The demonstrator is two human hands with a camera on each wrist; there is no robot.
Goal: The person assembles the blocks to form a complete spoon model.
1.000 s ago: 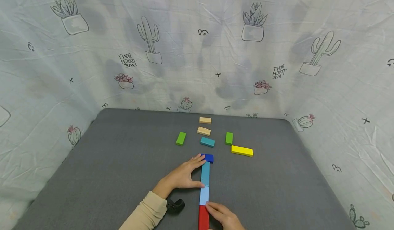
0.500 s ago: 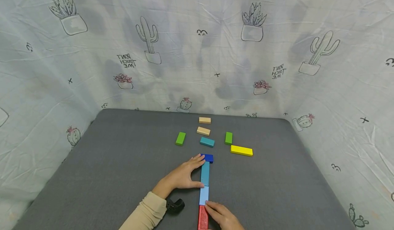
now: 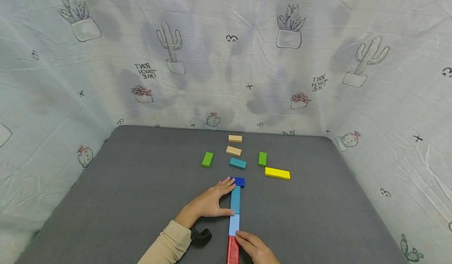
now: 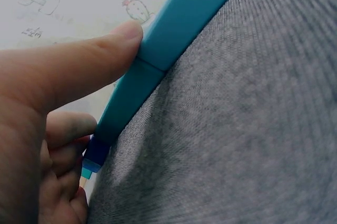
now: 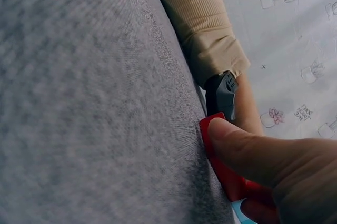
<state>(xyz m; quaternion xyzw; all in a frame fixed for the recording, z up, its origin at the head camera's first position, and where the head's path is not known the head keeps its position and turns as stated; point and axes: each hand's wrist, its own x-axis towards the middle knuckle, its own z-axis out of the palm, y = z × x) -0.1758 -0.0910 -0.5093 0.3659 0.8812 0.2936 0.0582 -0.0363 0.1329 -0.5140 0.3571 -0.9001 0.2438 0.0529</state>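
Note:
A straight row of wooden blocks runs toward me in the head view: a dark blue block [image 3: 240, 182] lying crosswise, a teal block [image 3: 235, 199], a light blue block [image 3: 234, 224] and a red block [image 3: 232, 250]. My left hand [image 3: 209, 200] lies along the row's left side, fingertips touching the dark blue block and thumb at the joint between teal and light blue. My right hand [image 3: 257, 250] holds the red block, fingers near its far end; in the right wrist view, the thumb [image 5: 237, 142] presses near its other end.
Beyond the row lie a short teal block [image 3: 238, 163], two plain wood blocks, the nearer one [image 3: 234, 151] slightly askew, two green blocks, one at left [image 3: 207, 159], and a yellow block [image 3: 277, 173]. A patterned cloth [image 3: 226, 60] hangs behind the grey table [image 3: 141, 185].
Both hands and all the blocks stay practically where they were. The head view shifts only very slightly.

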